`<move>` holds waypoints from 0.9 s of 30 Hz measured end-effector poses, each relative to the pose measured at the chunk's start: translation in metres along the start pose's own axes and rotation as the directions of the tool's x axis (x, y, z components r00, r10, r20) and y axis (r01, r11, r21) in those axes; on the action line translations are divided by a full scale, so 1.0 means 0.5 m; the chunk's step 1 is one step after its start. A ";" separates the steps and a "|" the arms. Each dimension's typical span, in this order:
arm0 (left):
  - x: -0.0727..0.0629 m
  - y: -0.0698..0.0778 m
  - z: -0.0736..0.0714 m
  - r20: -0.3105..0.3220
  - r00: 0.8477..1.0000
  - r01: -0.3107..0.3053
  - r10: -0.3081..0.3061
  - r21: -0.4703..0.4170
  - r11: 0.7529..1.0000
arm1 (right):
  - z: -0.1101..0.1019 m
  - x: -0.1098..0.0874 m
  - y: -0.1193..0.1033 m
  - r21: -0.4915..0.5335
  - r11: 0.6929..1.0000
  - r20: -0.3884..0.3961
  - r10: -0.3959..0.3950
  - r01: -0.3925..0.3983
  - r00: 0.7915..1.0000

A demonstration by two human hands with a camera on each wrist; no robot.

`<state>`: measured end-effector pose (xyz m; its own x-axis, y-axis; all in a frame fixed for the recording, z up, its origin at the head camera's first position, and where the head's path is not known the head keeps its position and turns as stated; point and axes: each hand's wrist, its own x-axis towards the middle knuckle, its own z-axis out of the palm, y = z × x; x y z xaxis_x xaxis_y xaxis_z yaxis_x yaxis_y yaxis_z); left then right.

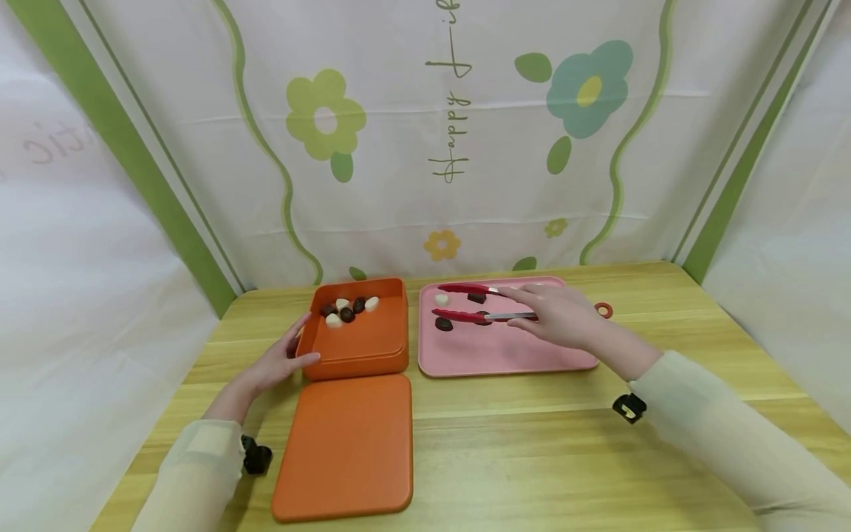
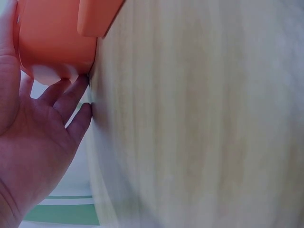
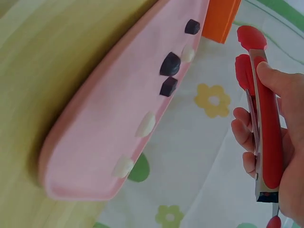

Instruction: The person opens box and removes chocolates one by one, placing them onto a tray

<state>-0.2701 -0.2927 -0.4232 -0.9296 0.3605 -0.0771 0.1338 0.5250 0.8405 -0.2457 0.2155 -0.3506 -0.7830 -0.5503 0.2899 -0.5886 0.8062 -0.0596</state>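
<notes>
My left hand point(image 1: 275, 363) holds the left front corner of an orange box point(image 1: 359, 367), its thumb at the rim and its other fingers against the outer side wall. Dark and white chocolates point(image 1: 347, 315) lie inside the box, toward the back. In my right hand point(image 1: 561, 316) is a pair of red-tipped tongs point(image 1: 463, 318), gripped around the metal arms. Their two tips are apart, with nothing between them, above the pink tray point(image 1: 505, 362). On the tray lie dark chocolates point(image 3: 170, 64) and white chocolates point(image 3: 146, 124), some hidden by the tongs and hand in the head view.
The flat orange lid point(image 1: 346, 447) lies on the wooden table point(image 1: 532, 458), in front of the box. A white flowered cloth point(image 1: 399, 185) hangs right behind box and tray. Further cloth closes off both sides. The box stands close to the tray's left end.
</notes>
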 end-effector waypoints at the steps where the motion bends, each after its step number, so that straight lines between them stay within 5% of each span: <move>1: 0.000 0.000 0.000 0.000 1.000 0.002 -0.002 0.001 1.000 | -0.001 0.007 -0.006 0.002 1.000 -0.007 -0.012 0.012 1.000; 18: 0.005 -0.008 0.000 0.007 1.000 0.015 -0.015 -0.004 1.000 | 0.020 0.121 -0.080 0.001 0.995 -0.022 -0.098 0.098 0.995; 27: 0.005 -0.007 0.000 0.006 1.000 0.012 -0.012 0.000 1.000 | 0.046 0.178 -0.125 -0.017 0.993 0.073 -0.117 0.118 0.990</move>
<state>-0.2730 -0.2936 -0.4263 -0.9290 0.3587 -0.0905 0.1227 0.5294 0.8394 -0.2832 0.1111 -0.3431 -0.7214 -0.6550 0.2247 -0.6737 0.7390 -0.0087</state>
